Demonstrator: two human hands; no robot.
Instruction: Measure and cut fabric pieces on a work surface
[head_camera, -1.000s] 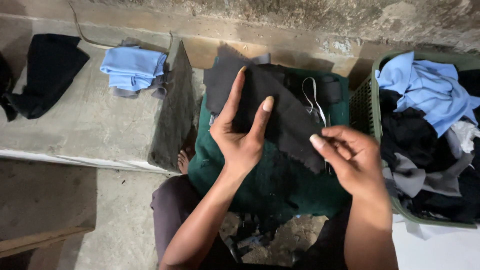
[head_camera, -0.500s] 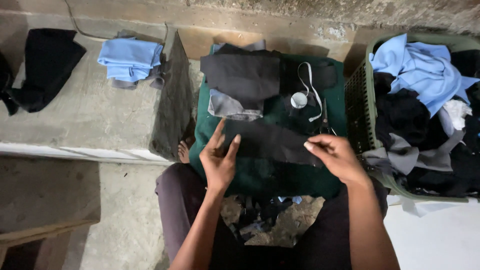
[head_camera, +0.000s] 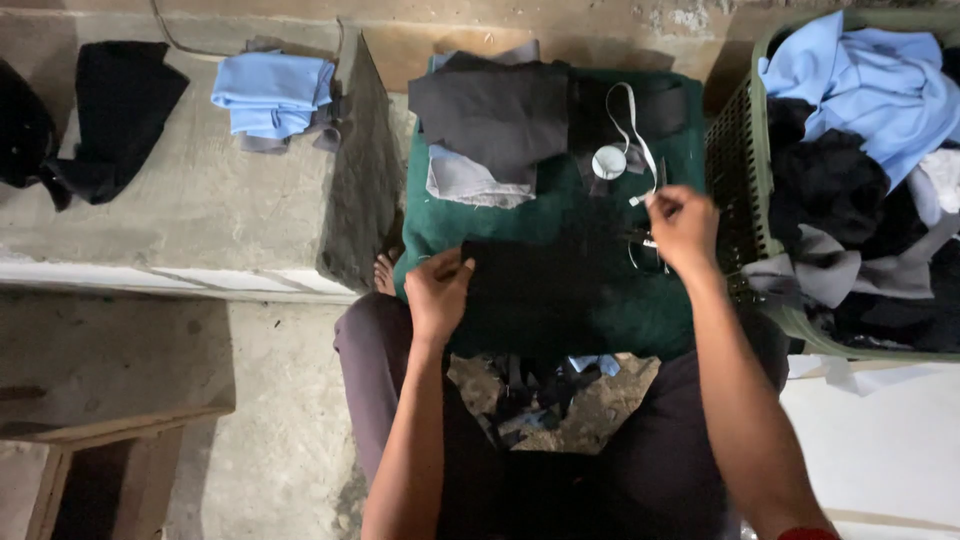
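In the head view, the left hand (head_camera: 437, 290) lies flat with its fingers spread and loose on the left edge of a black cloth piece (head_camera: 545, 290), pressing it down rather than gripping it. The cloth lies spread on the green-covered tabletop (head_camera: 440, 235) just in front of the person's lap. The right hand (head_camera: 683, 222) hovers at the cloth's far right side, its fingers pinched together on the end of a white measuring tape (head_camera: 625, 150), whose coil rests a little further up the green cover. The black cloth looks thin, limp and light; it would sag and crease if lifted by one corner, so it is best held at two corners or pinned flat along an edge. Behind it lies a folded stack of dark grey fabric (head_camera: 490, 120). A green basket (head_camera: 745, 180) of mixed clothes stands to the right, and folded light-blue cloth (head_camera: 272, 93) sits on the concrete ledge (head_camera: 180, 225) to the left.
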